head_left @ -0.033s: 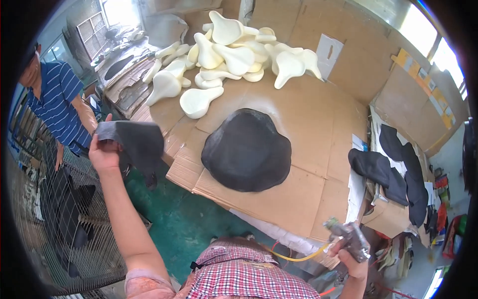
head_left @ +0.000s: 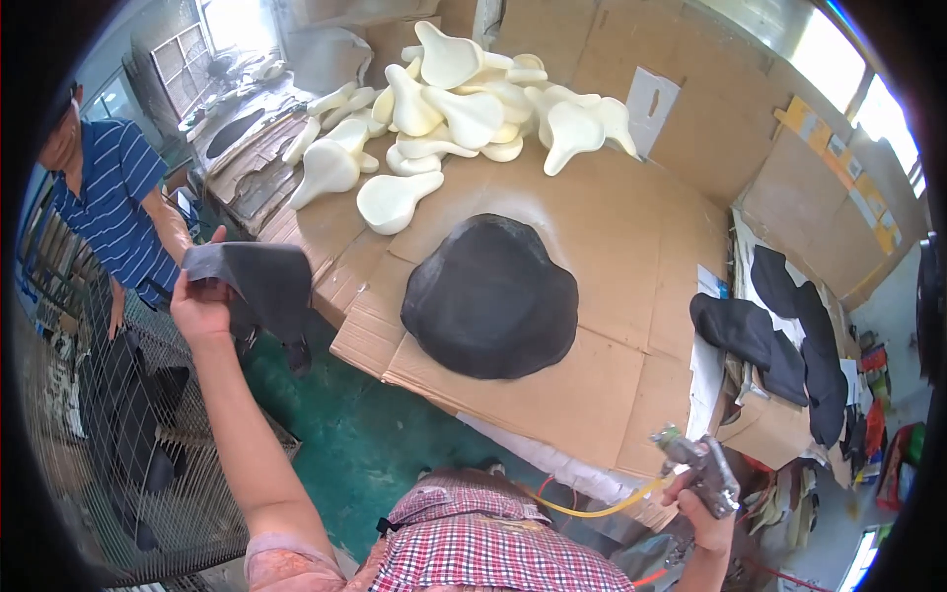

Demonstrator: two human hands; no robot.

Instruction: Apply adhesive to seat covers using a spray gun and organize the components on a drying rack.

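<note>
My left hand (head_left: 200, 308) is stretched out to the left, shut on a dark grey flexible cover piece (head_left: 264, 284) that droops over the table's corner. Low on the right, my right hand (head_left: 706, 521) grips a metal spray gun (head_left: 696, 464) with a yellow hose (head_left: 592, 510) trailing toward my body. A large black rounded cover (head_left: 491, 296) lies flat on the cardboard-topped table (head_left: 631, 247), between my two hands.
Several white foam saddle shapes (head_left: 464, 109) are heaped at the table's far side. Another person in a blue striped shirt (head_left: 109, 207) stands at the left beside a wire mesh rack (head_left: 109, 444). Black cover pieces (head_left: 779, 335) are stacked on the right. The floor (head_left: 365, 434) is green.
</note>
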